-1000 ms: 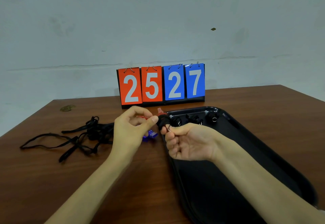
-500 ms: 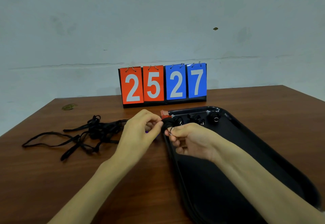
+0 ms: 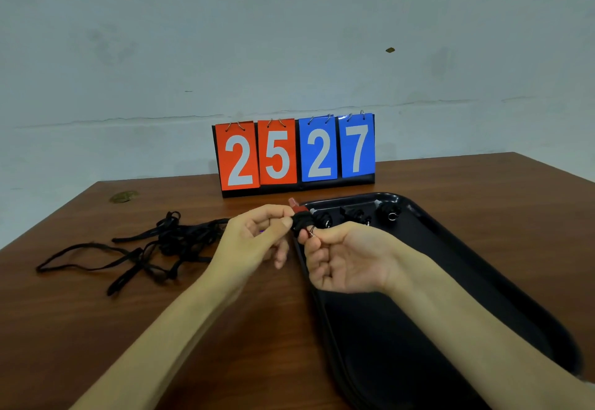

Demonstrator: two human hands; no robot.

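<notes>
My left hand (image 3: 257,242) and my right hand (image 3: 341,258) meet over the left rim of a black tray (image 3: 457,264). Between their fingertips sits a small rolled black strap bundle (image 3: 301,222) with a red clip piece at its top and a metal ring at its lower end. My left hand pinches the bundle from the left with thumb and forefinger. My right hand pinches it from the right at the ring, palm turned up. Three similar black rolled bundles (image 3: 355,215) with metal rings lie in the tray's far end.
A tangle of loose black straps (image 3: 151,245) lies on the brown wooden table (image 3: 96,329) to the left. A flip scoreboard (image 3: 294,153) reading 25 27 stands at the back by the wall. Something small and purple peeks out behind my left hand.
Both hands have closed in on the bundle and shifted slightly right toward the tray rim. My left hand now covers the purple item that showed a second ago.
</notes>
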